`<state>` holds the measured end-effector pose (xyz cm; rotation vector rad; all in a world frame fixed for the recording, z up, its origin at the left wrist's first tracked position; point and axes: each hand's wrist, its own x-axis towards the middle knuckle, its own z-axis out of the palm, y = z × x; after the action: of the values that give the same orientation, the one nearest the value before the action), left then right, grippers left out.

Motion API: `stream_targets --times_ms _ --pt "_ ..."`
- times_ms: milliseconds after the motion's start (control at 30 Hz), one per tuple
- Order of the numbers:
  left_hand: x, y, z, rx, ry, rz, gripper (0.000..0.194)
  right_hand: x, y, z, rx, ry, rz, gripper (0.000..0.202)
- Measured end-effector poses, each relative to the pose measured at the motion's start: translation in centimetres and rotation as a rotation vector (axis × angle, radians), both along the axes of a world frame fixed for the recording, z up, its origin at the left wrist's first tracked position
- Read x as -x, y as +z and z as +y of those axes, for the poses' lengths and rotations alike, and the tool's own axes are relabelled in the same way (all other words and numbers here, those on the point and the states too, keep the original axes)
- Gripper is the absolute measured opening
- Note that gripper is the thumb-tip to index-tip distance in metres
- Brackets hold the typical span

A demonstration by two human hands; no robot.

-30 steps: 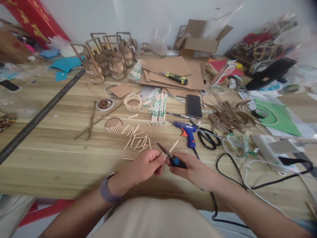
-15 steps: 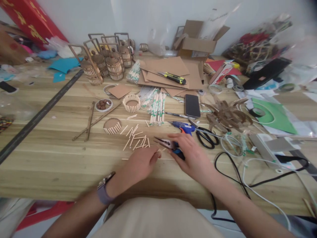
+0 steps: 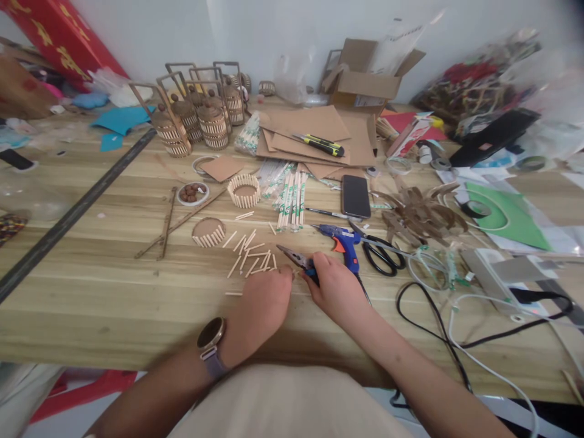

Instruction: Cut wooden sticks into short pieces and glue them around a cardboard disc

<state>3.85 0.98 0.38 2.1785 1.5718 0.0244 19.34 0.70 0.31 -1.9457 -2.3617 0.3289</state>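
My right hand (image 3: 335, 286) is wrapped round the handles of the long-nose pliers (image 3: 294, 257), whose jaws point up and left. Beside it my left hand (image 3: 269, 299) is closed, its fingertips close to the pliers; what it pinches is too small to make out. Short wooden sticks (image 3: 249, 252) lie scattered just beyond my left hand. Behind them stand a cardboard disc partly edged with sticks (image 3: 208, 233) and a fuller ring of sticks (image 3: 244, 191). A blue glue gun (image 3: 347, 240) lies beyond my right hand.
Wrapped chopsticks (image 3: 292, 201), a phone (image 3: 356, 196) and black scissors (image 3: 383, 255) lie beyond my hands. A bowl of brown balls (image 3: 193, 193) sits left. Small stick lanterns (image 3: 213, 128) and stacked cardboard with a cutter (image 3: 319, 145) are at the back. Cables (image 3: 429, 328) loop at the right.
My right hand has closed further round the pliers and shifted slightly left, uncovering more of the glue gun. My left hand has turned, bringing the watch face into view.
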Motion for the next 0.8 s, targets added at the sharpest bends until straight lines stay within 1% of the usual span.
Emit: stream_targets --times_ms 100,167,233,267,300,333,367,400,467,500,533,567,600,667,733,767,800 --pt "-0.5 0.7 -0.3 0.004 -0.018 0.128 0.031 0.5 0.0 0.3 -0.01 -0.01 -0.028 0.006" --pt "-0.7 1.0 -0.5 -0.006 -0.009 0.167 0.033 0.4 0.0 0.7 -0.032 -0.041 -0.047 0.003" --pt "-0.5 1.0 -0.4 -0.018 0.027 0.154 0.034 -0.3 0.0 1.2 -0.05 -0.092 -0.018 0.002" --pt "-0.2 0.9 -0.2 -0.026 0.061 0.113 0.033 -0.8 0.0 1.5 -0.057 -0.108 0.028 0.003" --pt "0.1 0.8 0.2 -0.026 0.085 0.064 0.032 -1.3 0.1 1.6 -0.069 -0.102 0.095 0.005" --pt "0.5 0.7 0.6 -0.021 0.104 0.008 0.032 -1.8 0.2 1.6 -0.087 -0.064 0.177 0.007" --pt "0.9 0.5 1.0 0.042 0.142 -0.203 0.032 -2.2 0.4 1.6 -0.11 0.005 0.263 0.007" --pt "1.2 0.3 1.3 0.19 0.173 -0.453 0.033 -2.5 0.5 1.4 -0.125 0.097 0.343 0.006" --pt "1.5 -0.1 1.8 0.563 0.236 -0.884 0.027 -2.6 0.7 0.9 -0.124 0.286 0.46 0.004" --pt "1.5 -0.4 1.9 0.718 0.263 -1.029 0.025 -2.4 0.7 0.7 -0.099 0.345 0.492 0.007" --pt "1.4 -0.7 1.9 0.817 0.287 -1.123 0.026 -2.1 0.7 0.4 -0.079 0.359 0.515 0.01" --pt "1.2 -0.9 1.8 0.867 0.312 -1.179 0.031 -1.8 0.7 0.3 -0.06 0.336 0.543 0.011" --pt "1.1 -1.2 1.8 0.868 0.321 -1.205 0.035 -1.4 0.6 0.2 -0.035 0.292 0.584 0.011" --pt "0.7 -1.7 1.7 0.793 0.351 -1.238 0.04 -0.7 0.4 0.1 0.012 0.153 0.7 0.006" --pt "0.3 -1.9 1.6 0.705 0.451 -1.291 0.038 0.0 0.1 0.2 0.034 0.0 0.777 0.004" --pt "0.1 -2.0 1.6 0.715 0.505 -1.325 0.035 0.3 -0.1 0.2 0.029 -0.063 0.771 0.004" --pt "-0.1 -2.0 1.5 0.762 0.553 -1.36 0.033 0.7 -0.3 0.3 0.01 -0.114 0.739 0.004"
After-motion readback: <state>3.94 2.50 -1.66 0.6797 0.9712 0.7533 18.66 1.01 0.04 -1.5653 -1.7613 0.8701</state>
